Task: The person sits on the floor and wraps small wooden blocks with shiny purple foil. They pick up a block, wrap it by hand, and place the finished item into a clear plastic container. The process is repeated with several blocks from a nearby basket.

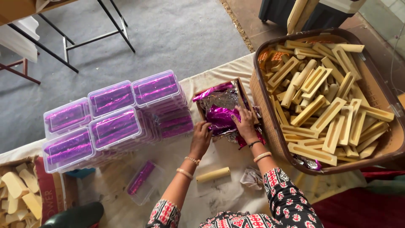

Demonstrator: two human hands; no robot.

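A small wooden box (241, 89) near the middle holds crumpled purple and silver foil sheets (221, 107). My right hand (245, 123) presses down on a purple foil piece at the box's near edge. At the box's front left corner, my left hand (201, 136) touches the foil with fingers curled. A pale yellow cylinder (213, 175) lies on the cloth below my hands. Whether either hand grips the foil is unclear.
Stacks of clear plastic boxes (114, 120) with purple foil-wrapped sticks stand at left; one such box (142, 180) lies alone nearer me. A big brown basket (375, 95) of yellow wooden moulds sits right. More yellow pieces (17, 190) lie bottom left. A metal table frame (69, 42) stands behind.
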